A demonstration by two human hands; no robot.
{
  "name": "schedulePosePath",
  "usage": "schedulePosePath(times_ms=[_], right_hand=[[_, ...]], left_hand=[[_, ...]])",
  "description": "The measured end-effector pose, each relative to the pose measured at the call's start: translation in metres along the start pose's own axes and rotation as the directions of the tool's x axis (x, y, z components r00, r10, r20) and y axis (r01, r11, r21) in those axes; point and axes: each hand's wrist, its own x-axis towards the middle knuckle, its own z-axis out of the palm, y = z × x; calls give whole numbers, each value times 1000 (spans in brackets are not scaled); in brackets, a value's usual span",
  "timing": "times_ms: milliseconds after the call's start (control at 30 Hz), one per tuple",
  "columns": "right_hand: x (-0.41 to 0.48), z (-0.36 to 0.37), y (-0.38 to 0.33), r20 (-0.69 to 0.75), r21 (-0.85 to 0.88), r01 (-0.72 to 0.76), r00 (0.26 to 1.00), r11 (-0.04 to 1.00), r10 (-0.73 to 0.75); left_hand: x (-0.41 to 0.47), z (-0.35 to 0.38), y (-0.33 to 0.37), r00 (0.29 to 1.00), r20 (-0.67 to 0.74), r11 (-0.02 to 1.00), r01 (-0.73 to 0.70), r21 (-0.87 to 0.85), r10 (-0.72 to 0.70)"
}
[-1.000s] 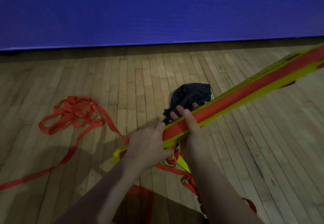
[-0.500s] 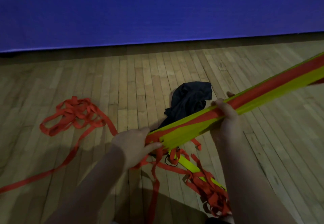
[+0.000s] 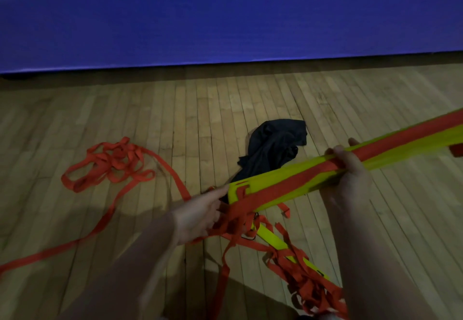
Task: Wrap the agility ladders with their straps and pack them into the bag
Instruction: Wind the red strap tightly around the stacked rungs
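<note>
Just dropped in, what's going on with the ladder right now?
A person's right hand grips a stack of yellow rungs held above the wooden floor, with an orange strap running along it. The left hand is at the stack's near end among the straps; blur hides whether it grips any. The black bag lies crumpled on the floor behind, and the stack is not in it yet. A loose strap pile lies to the left, another tangle nearer the person.

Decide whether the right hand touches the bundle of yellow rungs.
Touching. The head view shows the right hand wrapped over the rungs, its fingers curled across the bundle's top with no gap.
</note>
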Motion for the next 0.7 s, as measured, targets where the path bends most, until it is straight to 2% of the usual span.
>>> schedulePosePath(times_ms=[100,233,300,400,500,600,700], right_hand=[[0,0,1,1,-16,7,1000,1000,-7],[2,-2,0,1,-30,16,1000,999,-16],[3,-3,-1,-4,-50,9,1000,999,-9],[5,-3,0,-3,-70,-3,1000,998,3],[7,-3,2,-6,9,-49,999,999,49],[10,-6,6,-82,126,-131,986,983,142],[12,-12,7,-136,201,-196,965,960,225]], left_hand=[[-1,9,3,1000,25,1000,-11,2,11],[-4,-4,2,1000,6,988,11,151,-12],[-9,-11,7,989,-136,989,-44,140,63],[-14,-14,19,913,-322,966,-210,153,250],[-18,-12,26,852,-411,945,-304,117,325],[-17,-12,26,795,-509,936,-343,73,331],[-19,-16,26,826,-465,935,-355,11,319]])
